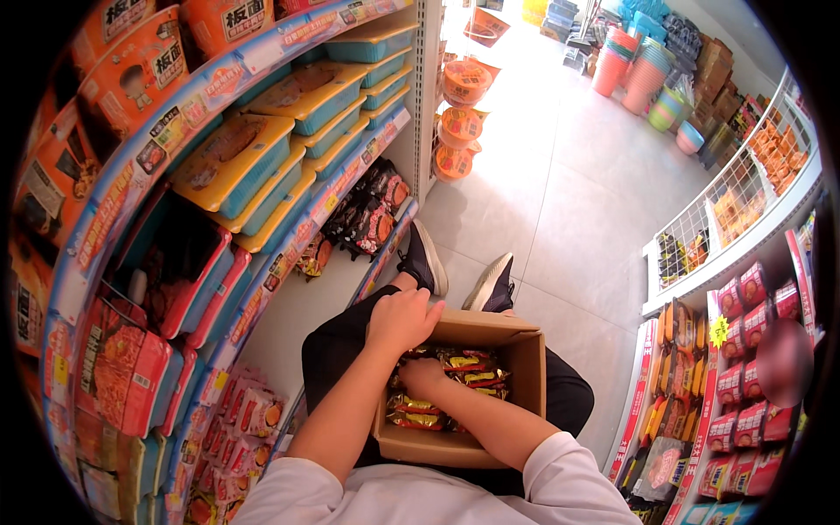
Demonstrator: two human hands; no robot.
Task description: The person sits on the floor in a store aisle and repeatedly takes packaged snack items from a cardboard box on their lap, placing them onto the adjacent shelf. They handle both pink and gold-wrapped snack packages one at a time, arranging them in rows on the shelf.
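A cardboard box stands open on my lap, between my bent legs. Inside lie several shiny packets in dark red and gold wrapping. My left hand is closed over the far left corner of the box, its fingertips hidden from view. Down in the box, my right hand has its fingers curled among the packets at the left side. What those fingers hold, if anything, is covered by the hand.
Close on my left, shelves carry orange noodle tubs, blue trays with yellow lids and pink packets. A shelf of red packs is at right, below a white wire rack. Stacked plastic buckets stand farther off.
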